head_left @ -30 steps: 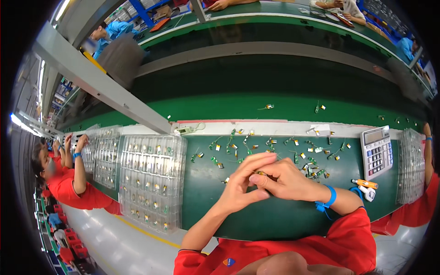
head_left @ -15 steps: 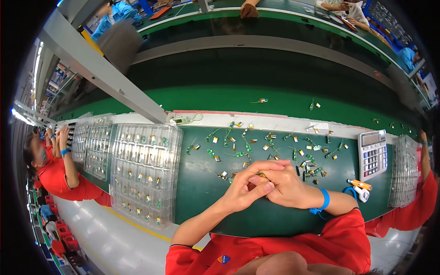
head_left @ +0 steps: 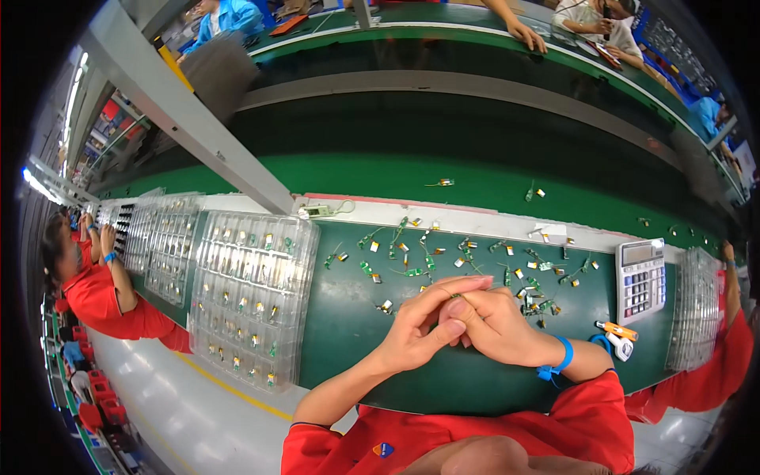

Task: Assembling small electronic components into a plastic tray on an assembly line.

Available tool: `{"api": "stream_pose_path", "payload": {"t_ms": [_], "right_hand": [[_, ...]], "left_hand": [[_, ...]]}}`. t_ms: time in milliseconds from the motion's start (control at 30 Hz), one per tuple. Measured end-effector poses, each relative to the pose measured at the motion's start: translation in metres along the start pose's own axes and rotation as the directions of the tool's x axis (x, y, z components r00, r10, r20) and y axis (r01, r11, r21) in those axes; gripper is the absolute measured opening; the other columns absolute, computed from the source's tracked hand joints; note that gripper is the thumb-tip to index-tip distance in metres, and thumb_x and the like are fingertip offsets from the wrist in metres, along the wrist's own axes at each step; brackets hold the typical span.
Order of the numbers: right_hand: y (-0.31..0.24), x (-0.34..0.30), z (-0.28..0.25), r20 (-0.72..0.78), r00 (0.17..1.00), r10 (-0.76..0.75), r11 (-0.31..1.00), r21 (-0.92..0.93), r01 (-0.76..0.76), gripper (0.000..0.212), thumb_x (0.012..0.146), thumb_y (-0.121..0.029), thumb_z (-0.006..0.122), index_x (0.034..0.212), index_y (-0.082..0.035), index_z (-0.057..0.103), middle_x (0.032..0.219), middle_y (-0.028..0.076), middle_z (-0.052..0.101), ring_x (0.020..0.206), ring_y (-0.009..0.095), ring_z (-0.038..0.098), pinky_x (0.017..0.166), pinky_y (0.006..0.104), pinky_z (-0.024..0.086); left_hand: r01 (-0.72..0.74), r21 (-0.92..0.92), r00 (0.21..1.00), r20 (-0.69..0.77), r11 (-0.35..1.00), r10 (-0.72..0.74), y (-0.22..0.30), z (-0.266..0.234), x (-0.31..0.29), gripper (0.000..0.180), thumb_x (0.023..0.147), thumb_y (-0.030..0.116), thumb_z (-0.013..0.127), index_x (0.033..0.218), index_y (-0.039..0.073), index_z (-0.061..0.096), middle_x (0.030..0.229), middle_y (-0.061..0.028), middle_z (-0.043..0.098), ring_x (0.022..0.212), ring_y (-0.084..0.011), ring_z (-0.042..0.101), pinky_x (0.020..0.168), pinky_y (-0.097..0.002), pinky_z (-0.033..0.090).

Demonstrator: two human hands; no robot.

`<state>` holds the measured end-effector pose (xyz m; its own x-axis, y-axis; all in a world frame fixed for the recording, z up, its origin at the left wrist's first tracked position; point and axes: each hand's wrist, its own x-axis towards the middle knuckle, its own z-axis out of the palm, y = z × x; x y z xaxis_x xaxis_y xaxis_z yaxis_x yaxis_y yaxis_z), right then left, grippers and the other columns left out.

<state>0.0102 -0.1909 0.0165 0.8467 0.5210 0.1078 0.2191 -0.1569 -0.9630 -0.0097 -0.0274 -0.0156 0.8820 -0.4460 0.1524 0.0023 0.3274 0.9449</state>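
Note:
My left hand (head_left: 419, 324) and my right hand (head_left: 500, 326) meet over the near part of the green work table (head_left: 340, 340). Their fingers are closed together around a small circuit board (head_left: 457, 296); only a thin greenish bit shows at the fingertips, and the rest is hidden. Just beyond my hands lie several loose circuit boards (head_left: 538, 306) with thin wires and small silver-and-yellow parts, scattered over the table. To the left, a clear plastic tray (head_left: 299, 317) carries rows of similar boards in its pockets.
A calculator (head_left: 643, 277) lies at the right, near an orange-handled tool (head_left: 616, 330) and a white-and-blue item (head_left: 622, 348). Clear trays (head_left: 693, 309) are stacked beyond. A metal post (head_left: 190, 131) slants over the far left. Past the table's white edge runs a green belt (head_left: 356, 174) with several boards. Co-workers sit nearby.
My hands stay joined, with the fingers shifted slightly; the yellowish part seen between them is now covered. Across the belt, a co-worker's hand has moved right. The view has tilted a little.

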Motion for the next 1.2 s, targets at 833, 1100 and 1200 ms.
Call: {"api": "stream_pose_path", "payload": {"t_ms": [833, 1100, 1200], "right_hand": [[-0.002, 0.002, -0.009, 0.3, 0.941, 0.156, 0.966, 0.155, -0.209, 0.036, 0.102, -0.027, 0.037, 0.099, -0.002, 0.063, 0.076, 0.004, 0.066, 0.055, 0.007, 0.053, 0.05, 0.0221, 0.043], [-0.004, 0.005, 0.002, 0.341, 0.921, 0.19, 0.928, 0.243, -0.282, 0.034, 0.101, -0.019, 0.036, 0.099, 0.001, 0.063, 0.074, 0.005, 0.066, 0.056, 0.006, 0.054, 0.05, 0.0188, 0.042], [-0.013, -0.002, 0.002, 0.277, 0.936, 0.217, 0.959, 0.116, -0.257, 0.031, 0.1, -0.019, 0.04, 0.098, 0.003, 0.062, 0.073, 0.009, 0.065, 0.055, 0.007, 0.053, 0.049, 0.0189, 0.041]], "left_hand": [[-0.117, -0.085, 0.991, -0.071, 0.989, 0.111, -0.01, -0.021, 0.013, 0.027, 0.095, 0.012, 0.043, 0.11, -0.006, 0.058, 0.112, -0.0213, 0.054, 0.118, -0.0372, 0.049, 0.095, -0.0518, 0.048], [-0.146, -0.049, 0.974, -0.183, 0.988, 0.135, 0.0, -0.023, -0.001, 0.02, 0.089, -0.002, 0.051, 0.108, -0.002, 0.059, 0.108, -0.0174, 0.058, 0.104, -0.0251, 0.058, 0.086, -0.0358, 0.05], [-0.188, -0.008, 0.94, -0.291, 0.982, 0.177, 0.021, -0.023, -0.013, 0.021, 0.09, -0.004, 0.055, 0.111, -0.003, 0.061, 0.102, -0.012, 0.059, 0.092, -0.0172, 0.061, 0.082, -0.0307, 0.05]]}}
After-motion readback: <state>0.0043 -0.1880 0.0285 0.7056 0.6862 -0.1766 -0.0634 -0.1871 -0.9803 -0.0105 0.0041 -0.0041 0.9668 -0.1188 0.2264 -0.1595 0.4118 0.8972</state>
